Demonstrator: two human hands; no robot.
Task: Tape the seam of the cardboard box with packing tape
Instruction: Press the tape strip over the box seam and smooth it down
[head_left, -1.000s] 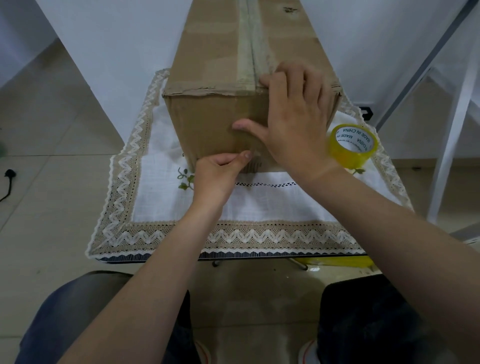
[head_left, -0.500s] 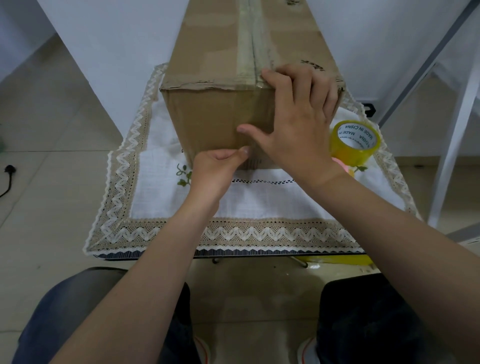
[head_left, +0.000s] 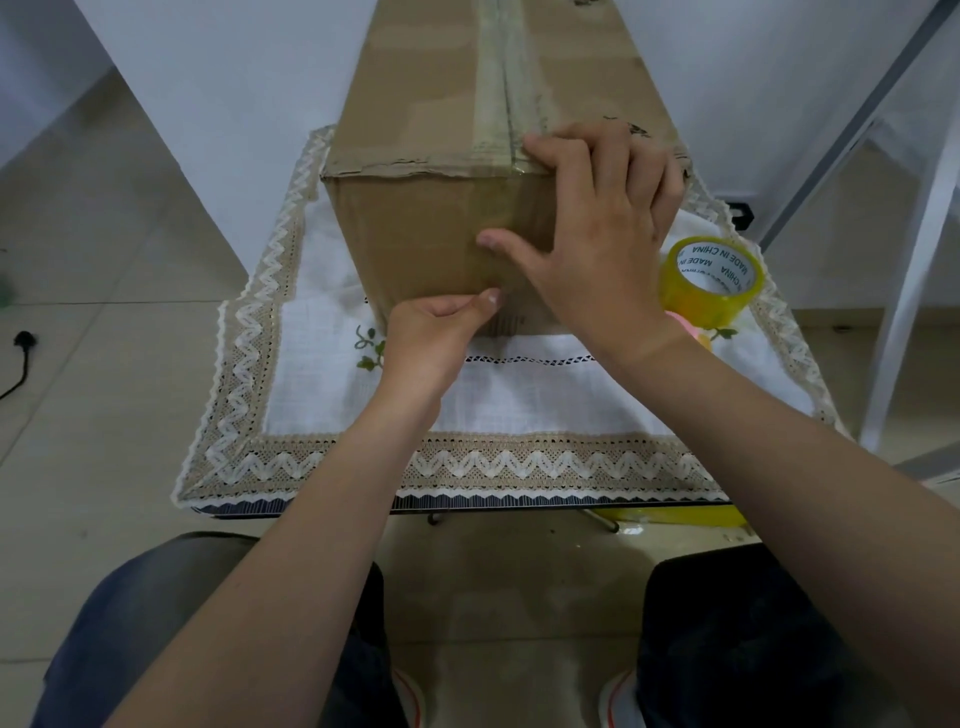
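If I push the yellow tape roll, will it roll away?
Possibly: the tape roll sits tilted near the right edge of the tablecloth, so a push might set it rolling. It looks light and stiff, with an open core.

The yellow tape roll (head_left: 712, 282) reads "MADE IN CHINA" on its inner core
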